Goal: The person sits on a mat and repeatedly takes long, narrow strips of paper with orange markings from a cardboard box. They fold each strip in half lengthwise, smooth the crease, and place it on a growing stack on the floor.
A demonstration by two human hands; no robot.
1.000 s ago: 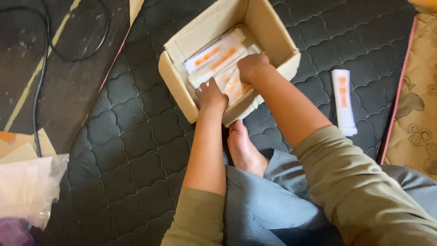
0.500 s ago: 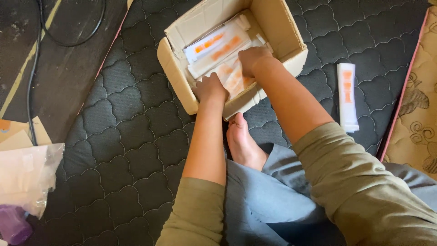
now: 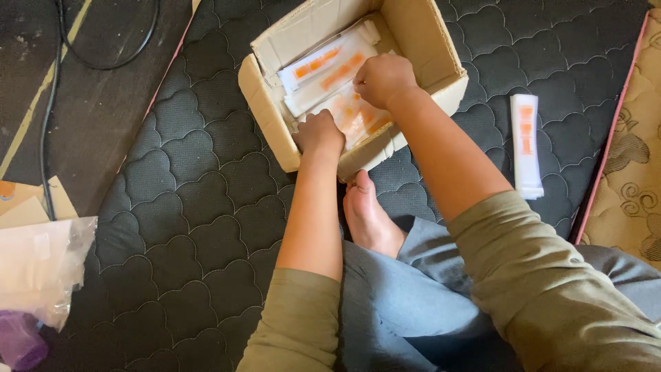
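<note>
- Black quilted matting (image 3: 200, 207) covered most of the floor, with a dark bare strip of floor along its left edge and a beige patterned mat (image 3: 633, 172) beyond its pink-trimmed right edge.
- An open cardboard box (image 3: 272, 117) sat near the mat's top edge, turned at an angle, its flaps standing up.
- Inside the box lay flat white packets with orange markings (image 3: 323, 65), stacked side by side along the far wall.
- The left hand (image 3: 319, 132) was curled inside the box at its near wall, fingers bent down onto the lower packets; whether it actually gripped one could not be told.
- The right hand (image 3: 383, 79) was closed in a loose fist over the middle of the box, pinching the top of a clear-wrapped orange packet (image 3: 358, 117) that lay between the two hands.
- A single long white packet (image 3: 526, 145) with orange blocks lay on the mat to the right of the box, well apart from it and near the mat's right edge.
- A bare foot (image 3: 368, 217) rested on the mat just beside the box's near corner, between the two forearms.
- Olive sleeves covered both upper arms, and grey trousers filled the lower middle.
- A black cable (image 3: 48, 117) ran down the bare floor at the left.
- Crumpled clear plastic bags (image 3: 38, 265) lay off the mat's lower left corner, with something purple (image 3: 21, 341) beneath them.
</note>
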